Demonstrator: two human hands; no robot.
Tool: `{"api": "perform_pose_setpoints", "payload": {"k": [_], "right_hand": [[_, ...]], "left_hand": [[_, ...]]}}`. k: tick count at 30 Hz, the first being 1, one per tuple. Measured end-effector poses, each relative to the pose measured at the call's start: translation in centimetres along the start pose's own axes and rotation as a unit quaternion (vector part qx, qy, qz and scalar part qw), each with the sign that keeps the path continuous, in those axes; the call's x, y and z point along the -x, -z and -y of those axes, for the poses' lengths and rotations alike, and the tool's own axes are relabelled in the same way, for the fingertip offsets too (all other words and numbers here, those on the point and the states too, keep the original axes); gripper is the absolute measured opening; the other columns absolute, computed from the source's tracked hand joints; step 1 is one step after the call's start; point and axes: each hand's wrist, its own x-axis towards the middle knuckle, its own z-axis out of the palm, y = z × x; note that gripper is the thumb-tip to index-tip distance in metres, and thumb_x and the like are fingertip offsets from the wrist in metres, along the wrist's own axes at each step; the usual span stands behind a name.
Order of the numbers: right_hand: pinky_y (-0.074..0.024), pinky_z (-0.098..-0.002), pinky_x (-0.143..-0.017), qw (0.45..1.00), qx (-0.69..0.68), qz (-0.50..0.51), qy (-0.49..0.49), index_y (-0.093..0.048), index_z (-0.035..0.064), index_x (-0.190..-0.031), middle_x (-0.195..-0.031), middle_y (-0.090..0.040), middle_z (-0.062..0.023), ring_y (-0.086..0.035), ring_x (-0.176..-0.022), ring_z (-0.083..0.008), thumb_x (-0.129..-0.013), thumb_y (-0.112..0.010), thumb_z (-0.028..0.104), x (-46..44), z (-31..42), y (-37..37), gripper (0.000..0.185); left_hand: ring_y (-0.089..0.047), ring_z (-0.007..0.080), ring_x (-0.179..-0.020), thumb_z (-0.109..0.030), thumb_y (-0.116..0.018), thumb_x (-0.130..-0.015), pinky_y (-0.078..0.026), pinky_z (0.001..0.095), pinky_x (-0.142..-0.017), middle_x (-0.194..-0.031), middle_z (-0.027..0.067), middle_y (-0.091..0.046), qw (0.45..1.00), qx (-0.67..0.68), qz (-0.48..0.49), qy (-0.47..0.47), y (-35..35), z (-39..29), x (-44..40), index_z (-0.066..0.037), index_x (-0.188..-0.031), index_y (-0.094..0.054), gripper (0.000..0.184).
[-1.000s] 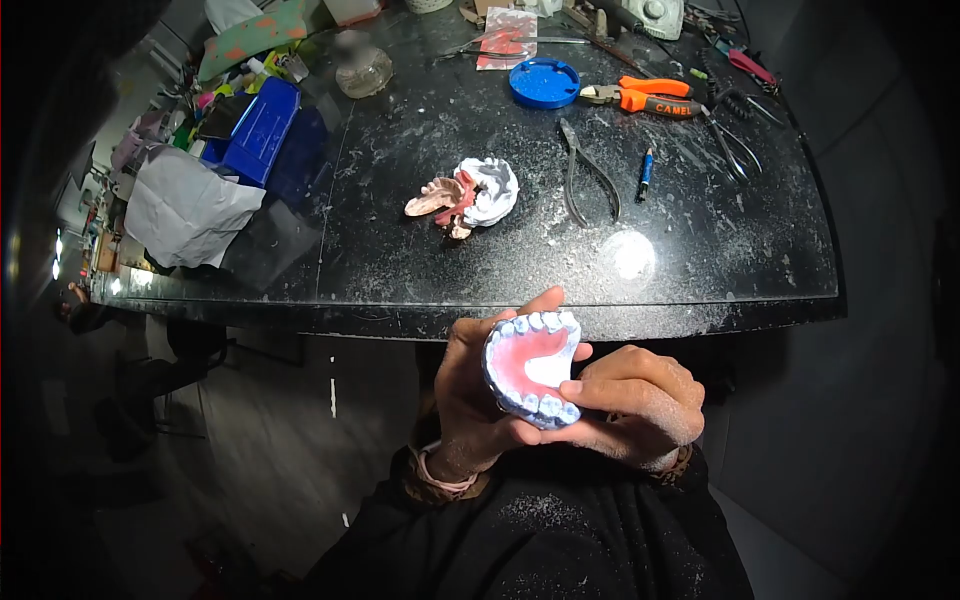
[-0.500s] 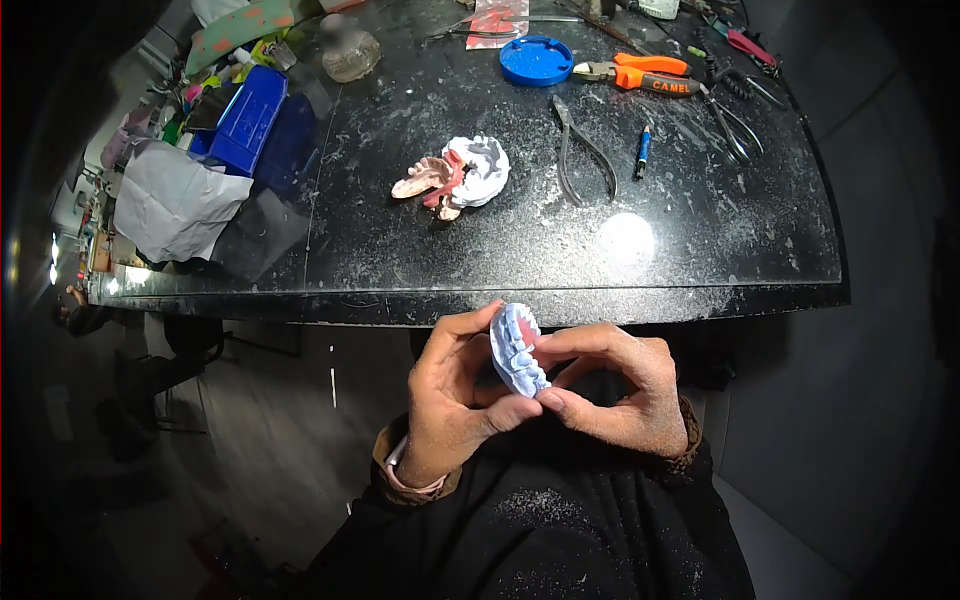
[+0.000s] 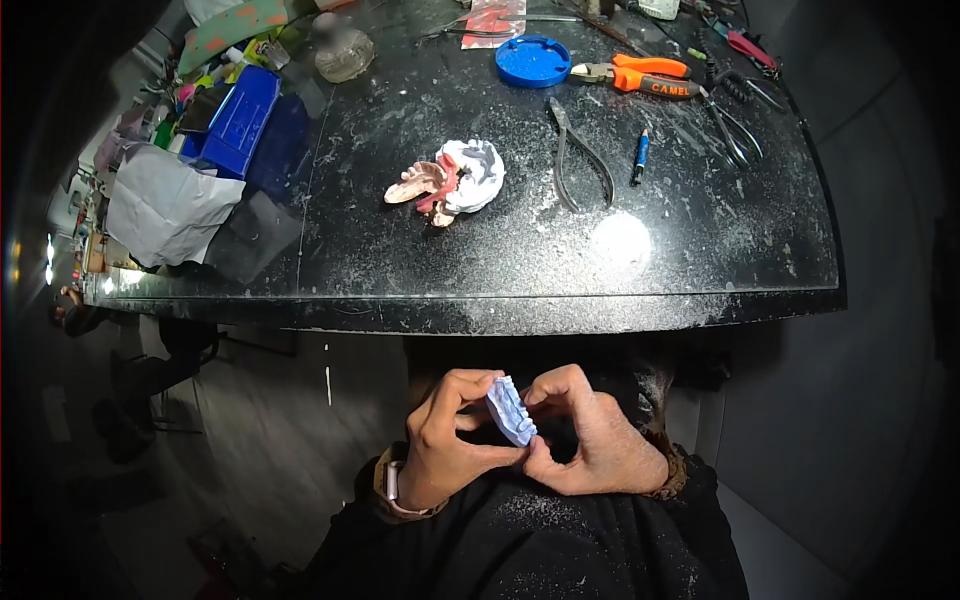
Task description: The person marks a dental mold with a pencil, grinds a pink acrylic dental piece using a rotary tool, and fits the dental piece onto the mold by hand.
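Okay, I see dental cast [image 3: 509, 412] between left hand [image 3: 437, 445] and right hand [image 3: 612, 445] | both pinching it | long axis slants toward right thumb [image 3: 543, 464]

gap between hands [image 3: 445, 440] and table [image 3: 400, 265], pliers [image 3: 563, 133] beyond

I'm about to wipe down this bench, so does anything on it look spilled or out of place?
Pale dust and specks litter the black bench, looking like unswept residue. Nothing visible on it looks clearly tipped over.
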Motion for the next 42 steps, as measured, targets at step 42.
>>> {"api": "perform_pose_setpoints", "payload": {"k": [42], "right_hand": [[-0.0366,-0.0215,-0.058,0.98,-0.069,0.145,-0.114,-0.049,0.0043,-0.077,-0.069,-0.047,0.0003,-0.045,-0.064,-0.0068,-0.071,-0.072,0.003,1.6,-6.0,1.5,0.024]], "left_hand": [[-0.055,0.0169,-0.098,-0.002,-0.081,-0.054,-0.057,0.0289,-0.072,-0.11,0.0079,-0.05,0.94,0.172,0.289,0.056,0.7,3.2,0.4,-0.003,-0.1,-0.052,0.054]]}}
